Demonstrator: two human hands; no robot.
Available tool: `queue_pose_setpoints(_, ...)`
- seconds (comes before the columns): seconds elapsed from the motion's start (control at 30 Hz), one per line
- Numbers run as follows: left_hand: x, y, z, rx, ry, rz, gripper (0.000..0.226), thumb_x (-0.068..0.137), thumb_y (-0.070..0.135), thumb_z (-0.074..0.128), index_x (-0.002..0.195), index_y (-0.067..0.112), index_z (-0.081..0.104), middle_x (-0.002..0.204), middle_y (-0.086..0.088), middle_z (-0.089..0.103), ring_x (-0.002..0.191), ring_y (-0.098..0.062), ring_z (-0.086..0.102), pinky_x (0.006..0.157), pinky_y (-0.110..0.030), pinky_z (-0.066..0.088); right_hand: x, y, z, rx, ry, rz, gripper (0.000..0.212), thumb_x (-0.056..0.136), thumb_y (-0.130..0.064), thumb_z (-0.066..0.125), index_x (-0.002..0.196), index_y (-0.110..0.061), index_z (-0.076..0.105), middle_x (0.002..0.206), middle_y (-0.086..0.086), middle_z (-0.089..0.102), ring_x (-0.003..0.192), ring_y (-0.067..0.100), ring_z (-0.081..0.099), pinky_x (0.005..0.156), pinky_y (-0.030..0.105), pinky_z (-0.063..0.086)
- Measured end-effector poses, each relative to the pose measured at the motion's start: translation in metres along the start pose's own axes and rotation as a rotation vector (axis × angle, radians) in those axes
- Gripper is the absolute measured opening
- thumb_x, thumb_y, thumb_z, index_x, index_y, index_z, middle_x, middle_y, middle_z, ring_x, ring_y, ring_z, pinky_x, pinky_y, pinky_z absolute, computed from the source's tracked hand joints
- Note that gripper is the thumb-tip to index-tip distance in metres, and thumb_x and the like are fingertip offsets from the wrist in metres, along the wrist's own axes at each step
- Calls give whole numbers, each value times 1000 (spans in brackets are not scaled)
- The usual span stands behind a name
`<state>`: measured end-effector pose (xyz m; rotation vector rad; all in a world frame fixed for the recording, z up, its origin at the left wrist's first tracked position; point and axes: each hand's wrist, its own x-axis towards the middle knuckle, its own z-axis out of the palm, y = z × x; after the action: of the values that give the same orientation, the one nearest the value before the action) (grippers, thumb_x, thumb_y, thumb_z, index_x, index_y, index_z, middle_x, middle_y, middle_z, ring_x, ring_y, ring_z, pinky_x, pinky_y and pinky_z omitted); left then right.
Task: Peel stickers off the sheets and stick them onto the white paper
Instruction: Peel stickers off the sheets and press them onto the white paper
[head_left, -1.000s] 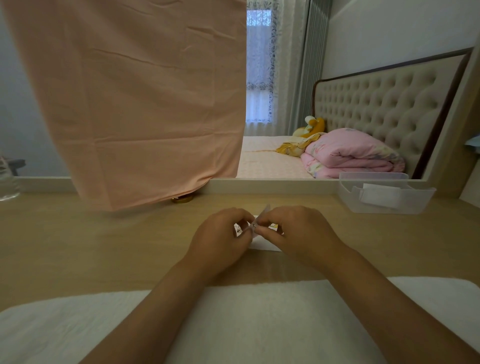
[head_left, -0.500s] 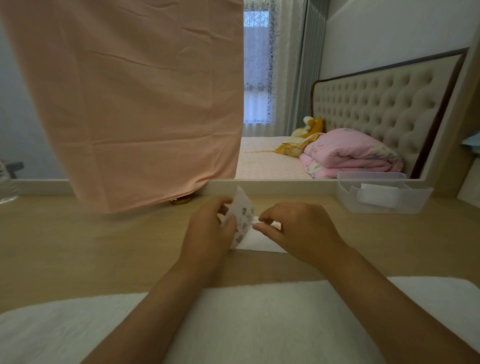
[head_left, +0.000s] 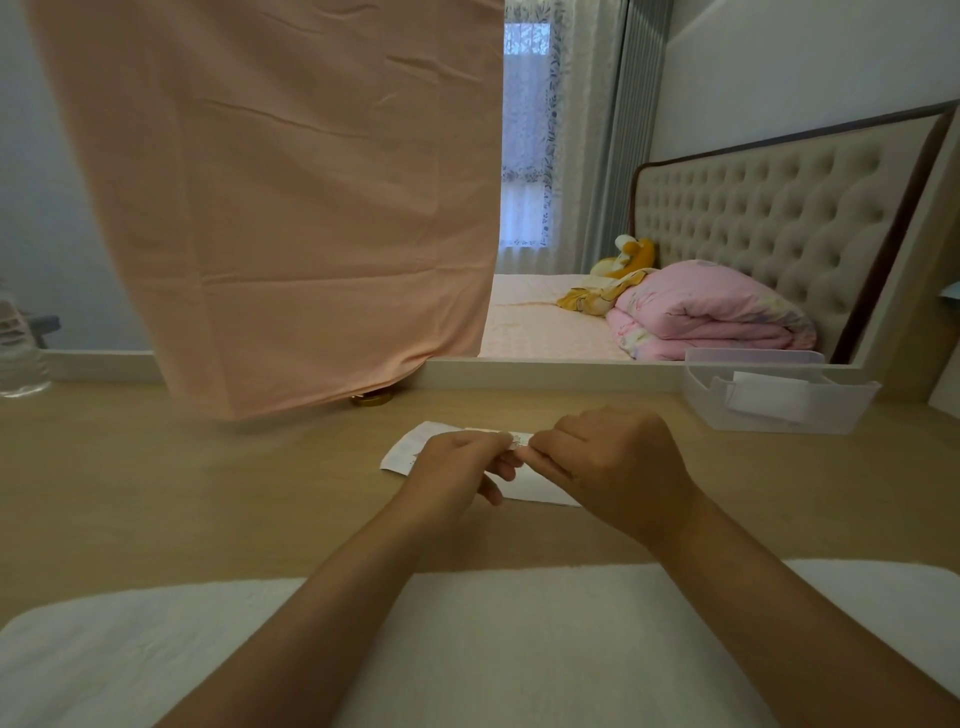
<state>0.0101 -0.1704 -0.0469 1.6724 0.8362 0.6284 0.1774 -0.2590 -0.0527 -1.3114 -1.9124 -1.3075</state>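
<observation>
Both hands met just above the white paper (head_left: 530, 486), which lay flat on the wooden surface (head_left: 208, 493) mid-frame. On both the left hand (head_left: 457, 467) and the right hand (head_left: 613, 462) the grip was closed, thumb and forefinger pinched together on a small printed sticker (head_left: 517, 442) held between them, just over the paper's far edge. Could not tell if it was fully off its backing. Faint marks (head_left: 414, 457) at the paper's left end were too small to read.

Handling, as a judgement:
- **Sticker:** near weightless, thin, floppy and tacky on one face. Likely to curl, fold onto itself or cling to skin.
- **Where to hold:** best taken by a corner or edge only, adhesive face off the fingers, then laid down one edge first and smoothed.
- **Paper:** also light, and probably slid easily on the smooth surface, so one hand should pin it while pressing.
- **Damage:** nothing breakable, but the sticker could tear if peeled fast.

Around the work:
- A peach cloth (head_left: 260, 208) hung down to the surface behind and to the left, with a gold round object (head_left: 371, 399) peeking under its hem.
- A clear plastic tray (head_left: 727, 410) with a white folded item stood far right.
- A clear bottle (head_left: 21, 358) was at the left edge.
- A white towel (head_left: 467, 649) lay along the near edge under the forearms.
- A bed with a pink quilt (head_left: 701, 312) was beyond the ledge.

All of these were well apart from the paper and nothing stood between hands and paper. The hands themselves hid the paper's middle.
</observation>
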Motion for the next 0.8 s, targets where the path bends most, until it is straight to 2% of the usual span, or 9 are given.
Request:
queue_pose_setpoints(0.17,2,-5,0,61,32,29,28,97,26,54,81,18,75,79,3,70,65,-11,59,62,-23,41,-2,2,8,-5,-23,-43,39,101,-37,60,68,-18,67,58,0,57,47,21,47,46,31,37)
queue_pose_setpoints(0.27,2,-9,1,146,47,89,30,98,26,53,79,19,75,77,5,70,65,-8,57,67,-25,48,-2,1,8,63,-96,-1,36,101,-48,55,90,-20,76,71,-2,68,54,19,58,47,30,42)
queue_pose_setpoints(0.3,2,-12,2,192,51,125,31,98,27,52,79,19,74,79,6,70,67,-9,58,70,-30,50,-2,0,7,104,-124,53,38,99,-52,54,100,-21,76,79,-4,71,59,17,61,49,30,45)
queue_pose_setpoints(0.37,2,-15,3,305,73,190,30,100,31,50,79,24,71,82,7,69,74,-11,60,79,-39,53,-2,-2,4,213,-212,248,49,92,-63,52,116,-26,72,94,-11,71,68,1,58,55,27,49)
queue_pose_setpoints(0.43,3,-17,3,366,95,234,27,101,34,49,82,30,68,85,10,68,80,-11,62,83,-41,54,-4,-4,2,347,-327,491,50,90,-66,53,124,-33,67,102,-19,66,72,-9,51,65,16,42)
queue_pose_setpoints(0.5,3,-18,2,411,94,265,26,102,36,49,84,33,68,87,12,69,82,-10,62,83,-42,53,-7,-5,3,497,-387,669,37,92,-53,62,123,-35,68,102,-22,65,79,-13,52,71,15,38)
queue_pose_setpoints(0.57,3,-20,2,461,75,305,25,101,36,50,85,31,68,86,11,69,78,-10,60,80,-42,52,-9,-5,3,602,-391,767,26,92,-42,69,116,-34,72,97,-21,67,80,-12,54,74,18,40)
queue_pose_setpoints(0.73,1,-18,4,555,51,374,23,102,37,49,84,38,64,86,13,66,79,-7,58,78,-38,51,-6,-6,-1,663,-441,799,3,89,-36,75,92,-35,75,89,-19,68,79,-5,56,72,21,45)
queue_pose_setpoints(0.8,1,-18,5,588,59,393,22,102,38,50,84,41,62,85,16,65,81,-6,59,78,-37,52,-6,-7,-3,629,-458,777,3,89,-34,74,86,-35,73,89,-19,67,81,-3,56,71,22,46)
